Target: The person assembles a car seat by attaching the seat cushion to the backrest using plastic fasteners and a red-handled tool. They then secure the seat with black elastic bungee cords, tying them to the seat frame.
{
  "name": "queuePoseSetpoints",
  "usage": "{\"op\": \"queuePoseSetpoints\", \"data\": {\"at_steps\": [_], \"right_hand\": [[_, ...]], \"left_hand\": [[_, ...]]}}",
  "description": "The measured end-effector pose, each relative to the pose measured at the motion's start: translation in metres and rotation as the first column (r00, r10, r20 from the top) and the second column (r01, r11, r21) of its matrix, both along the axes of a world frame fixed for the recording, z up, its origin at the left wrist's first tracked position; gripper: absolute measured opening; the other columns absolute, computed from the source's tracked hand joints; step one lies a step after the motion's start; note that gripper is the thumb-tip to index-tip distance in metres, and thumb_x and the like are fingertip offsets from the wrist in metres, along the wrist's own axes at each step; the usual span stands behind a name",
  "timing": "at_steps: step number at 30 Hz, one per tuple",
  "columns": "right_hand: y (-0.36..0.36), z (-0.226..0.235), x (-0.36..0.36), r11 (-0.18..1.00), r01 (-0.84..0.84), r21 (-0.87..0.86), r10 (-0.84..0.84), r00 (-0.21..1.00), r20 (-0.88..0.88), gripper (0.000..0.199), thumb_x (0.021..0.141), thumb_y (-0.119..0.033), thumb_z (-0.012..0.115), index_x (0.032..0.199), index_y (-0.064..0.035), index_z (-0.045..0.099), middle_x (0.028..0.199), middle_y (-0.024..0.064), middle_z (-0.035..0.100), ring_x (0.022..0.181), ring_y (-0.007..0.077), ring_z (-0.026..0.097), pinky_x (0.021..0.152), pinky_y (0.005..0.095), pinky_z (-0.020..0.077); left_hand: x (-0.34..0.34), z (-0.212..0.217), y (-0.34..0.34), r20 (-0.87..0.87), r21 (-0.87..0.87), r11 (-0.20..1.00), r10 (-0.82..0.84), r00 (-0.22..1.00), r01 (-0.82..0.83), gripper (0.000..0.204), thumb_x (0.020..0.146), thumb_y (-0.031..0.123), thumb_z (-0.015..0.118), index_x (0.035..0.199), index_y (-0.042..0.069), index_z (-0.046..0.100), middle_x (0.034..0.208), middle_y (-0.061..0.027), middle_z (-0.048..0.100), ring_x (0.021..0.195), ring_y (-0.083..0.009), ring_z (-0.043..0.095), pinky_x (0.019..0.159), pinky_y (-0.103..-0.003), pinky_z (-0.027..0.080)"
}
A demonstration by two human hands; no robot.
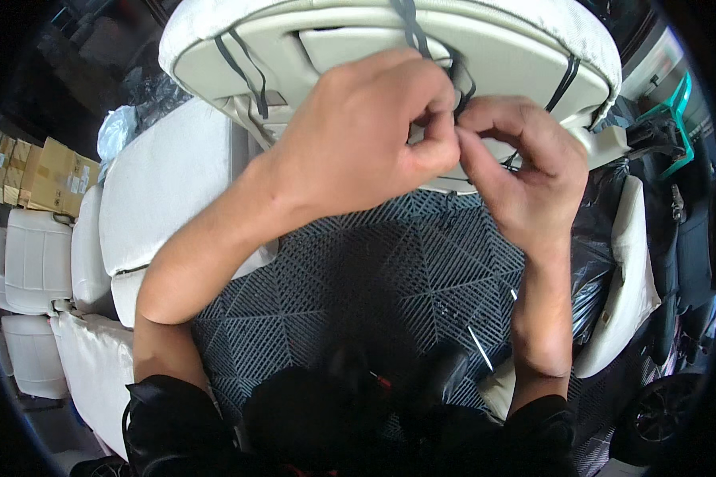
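In front of me stands a cream car seat part [350, 46], its hard plastic panel edged by a white fabric cover [525, 20]. Black straps hang over it, one pair on the left [245, 65] and another strap on the right [563, 82]. At the middle, a thin black strap [468, 78] loops down between my hands. My left hand [366, 131] is closed, fingers curled in a pinch at this strap. Touching it from the right, my right hand [529, 159] pinches the same strap with thumb and forefinger. The fingertips partly hide the strap's end.
White seats [163, 191] stand to the left, with cardboard boxes [60, 175] behind them. A white seat piece [620, 286] and black plastic [593, 262] lie on the right. A red-handled tool [382, 381] and a thin metal rod [480, 348] rest on the dark grid mat [294, 306].
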State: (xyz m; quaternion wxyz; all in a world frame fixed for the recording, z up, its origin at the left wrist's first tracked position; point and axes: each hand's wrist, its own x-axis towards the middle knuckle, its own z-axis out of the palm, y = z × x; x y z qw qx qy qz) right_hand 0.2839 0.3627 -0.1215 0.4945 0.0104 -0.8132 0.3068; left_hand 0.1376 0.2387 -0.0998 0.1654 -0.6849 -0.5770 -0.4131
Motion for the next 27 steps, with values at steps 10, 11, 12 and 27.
{"op": "queuePoseSetpoints", "data": {"at_steps": [10, 11, 12, 27], "right_hand": [[0.011, 0.007, -0.008, 0.921, 0.099, 0.376, -0.080, 0.995, -0.066, 0.017, 0.070, 0.003, 0.071, 0.084, -0.0030, 0.064, 0.074, 0.0054, 0.064, 0.068, 0.0193, 0.065, 0.062, 0.0277, 0.0523], [0.011, 0.007, -0.007, 0.922, 0.078, 0.380, -0.068, 0.997, -0.041, 0.018, 0.070, 0.003, 0.071, 0.085, -0.0031, 0.063, 0.074, 0.0055, 0.063, 0.067, 0.0194, 0.065, 0.062, 0.0278, 0.0520], [0.012, 0.007, -0.006, 0.921, 0.058, 0.384, -0.056, 0.998, -0.015, 0.018, 0.070, 0.003, 0.070, 0.086, -0.0031, 0.063, 0.074, 0.0056, 0.063, 0.067, 0.0196, 0.064, 0.062, 0.0278, 0.0516], [0.029, 0.054, 0.024, 0.974, -0.226, 0.010, 0.185, 0.821, 0.541, 0.013, 0.091, -0.004, 0.065, 0.100, 0.0017, 0.057, 0.083, 0.0013, 0.059, 0.076, 0.0104, 0.065, 0.071, 0.0253, 0.0541]], "left_hand": [[0.012, 0.006, 0.003, 0.331, -0.171, 0.984, 0.095, 0.939, -0.039, 0.012, 0.083, 0.012, 0.066, 0.084, 0.000, 0.064, 0.058, 0.0027, 0.055, 0.052, -0.0018, 0.048, 0.047, -0.021, 0.037], [0.012, 0.005, 0.003, 0.346, -0.194, 0.980, 0.104, 0.932, -0.037, 0.012, 0.083, 0.012, 0.066, 0.085, 0.000, 0.064, 0.059, 0.0026, 0.055, 0.053, -0.0018, 0.047, 0.047, -0.021, 0.037], [0.011, 0.004, 0.004, 0.361, -0.216, 0.976, 0.112, 0.926, -0.034, 0.013, 0.083, 0.012, 0.066, 0.085, 0.000, 0.064, 0.059, 0.0026, 0.055, 0.053, -0.0017, 0.047, 0.048, -0.021, 0.036], [0.006, 0.010, 0.001, 0.257, -0.326, 0.937, -0.040, 0.966, 0.125, 0.020, 0.091, 0.015, 0.071, 0.104, 0.000, 0.070, 0.081, -0.0073, 0.070, 0.075, -0.0128, 0.069, 0.068, -0.025, 0.054]]}}
